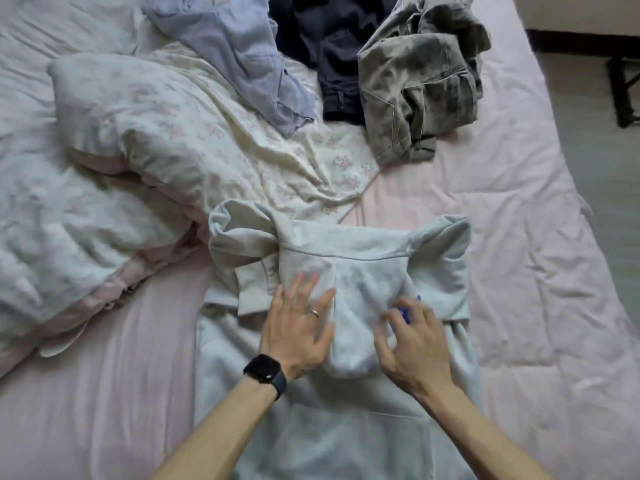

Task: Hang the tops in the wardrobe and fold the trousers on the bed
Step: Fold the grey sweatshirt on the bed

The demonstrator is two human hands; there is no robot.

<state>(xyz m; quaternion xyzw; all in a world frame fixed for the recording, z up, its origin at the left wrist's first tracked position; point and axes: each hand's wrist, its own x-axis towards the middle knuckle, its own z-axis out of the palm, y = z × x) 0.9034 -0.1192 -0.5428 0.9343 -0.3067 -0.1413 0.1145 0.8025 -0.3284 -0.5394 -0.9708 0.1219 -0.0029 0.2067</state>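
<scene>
Hanging step: grey hoodie (363, 271) lies flat on the bed (519, 237). Grip apart, the left hand (298, 327) presses it; the right hand (412, 341) curls at a blue item (403, 313), grip indeterminate. Next: likely hold both shoulders

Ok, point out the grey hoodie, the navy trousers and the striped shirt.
grey hoodie (363, 278): head view, on the fabric just above the two hands.
navy trousers (329, 57): head view, on the middle of the crumpled dark cloth.
striped shirt (242, 57): head view, on its bunched middle.

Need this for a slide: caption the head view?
A hoodie spread on the bed, left hand and right hand on it; more clothes beyond.
</scene>
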